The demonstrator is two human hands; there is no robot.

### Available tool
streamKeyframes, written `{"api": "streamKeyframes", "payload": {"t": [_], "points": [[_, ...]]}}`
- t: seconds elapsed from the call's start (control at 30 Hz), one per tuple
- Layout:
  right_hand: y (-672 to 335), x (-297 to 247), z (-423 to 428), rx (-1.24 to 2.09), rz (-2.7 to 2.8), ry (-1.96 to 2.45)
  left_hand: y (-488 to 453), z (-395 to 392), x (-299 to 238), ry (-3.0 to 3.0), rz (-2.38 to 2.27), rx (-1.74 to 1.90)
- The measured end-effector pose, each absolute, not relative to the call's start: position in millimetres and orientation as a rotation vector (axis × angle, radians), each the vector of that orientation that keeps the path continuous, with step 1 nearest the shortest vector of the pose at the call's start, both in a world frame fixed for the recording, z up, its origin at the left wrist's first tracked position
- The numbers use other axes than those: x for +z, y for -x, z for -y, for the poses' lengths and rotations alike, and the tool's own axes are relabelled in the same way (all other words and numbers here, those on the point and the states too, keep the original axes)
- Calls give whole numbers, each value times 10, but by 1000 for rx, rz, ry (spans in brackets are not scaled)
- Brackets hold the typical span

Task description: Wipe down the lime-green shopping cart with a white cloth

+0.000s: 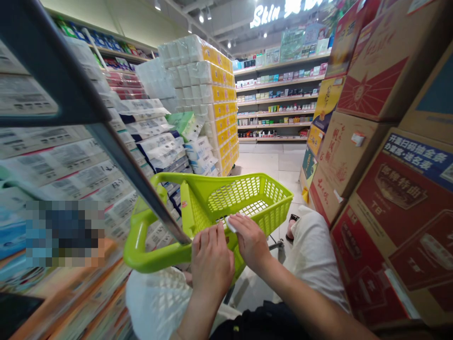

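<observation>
A lime-green plastic shopping cart (279,208) stands in front of me, its basket pierced with holes and nothing visible inside. My left hand (212,255) is closed over the right end of the cart's handle (155,259), fingers bent over the top. Just beside it, my right hand (249,238) presses a small white wipe (231,223) against the basket's near rim; most of the wipe is hidden under the fingers. A grey metal post (141,184) rises from the handle left of my left hand to a dark frame (95,104).
Stacked cartons (368,141) line the right side close to my leg. Tissue packs (155,132) pile up on the left, with a tall yellow-and-white stack (222,108) behind the cart. Shelves (279,101) of small goods stand at the back, across a pale tiled floor (262,163).
</observation>
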State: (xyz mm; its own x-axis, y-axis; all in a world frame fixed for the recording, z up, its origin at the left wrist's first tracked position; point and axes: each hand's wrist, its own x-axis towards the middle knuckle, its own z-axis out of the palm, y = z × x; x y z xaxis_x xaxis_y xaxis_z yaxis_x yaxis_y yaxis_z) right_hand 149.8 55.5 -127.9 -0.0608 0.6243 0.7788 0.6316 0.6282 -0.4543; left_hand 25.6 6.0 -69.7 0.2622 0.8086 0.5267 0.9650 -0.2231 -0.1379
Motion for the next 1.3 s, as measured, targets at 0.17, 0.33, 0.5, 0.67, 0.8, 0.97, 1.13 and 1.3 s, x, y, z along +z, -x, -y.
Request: {"api": "streamKeyframes", "payload": {"t": [0.17,0.33,0.5,0.67,0.8,0.97,1.13,1.3], "points": [[-1512,-1302,-567,-2,1787,947,-232,-65,-724,2108,1587,-491],[-1601,-1362,-627,-38,1738,1025,-238,-77,-753,2092,1560,-513],[-1468,-1302,-573,3,1804,907,-234,-88,-768,2093,1572,-530],[-1572,-1351,-622,-43,1739,964,-230,-79,-757,2093,1542,-537],[-1545,-1335,-593,-38,1726,993,-228,-89,-772,2091,1556,-546],[-1496,-1310,-571,2,1772,905,-220,-91,-776,2103,1570,-554],[-1615,-1385,-648,-48,1726,1009,-225,-85,-777,2104,1567,-562],[-1524,-1333,-593,-18,1768,980,-207,-100,-806,2109,1570,-575]]}}
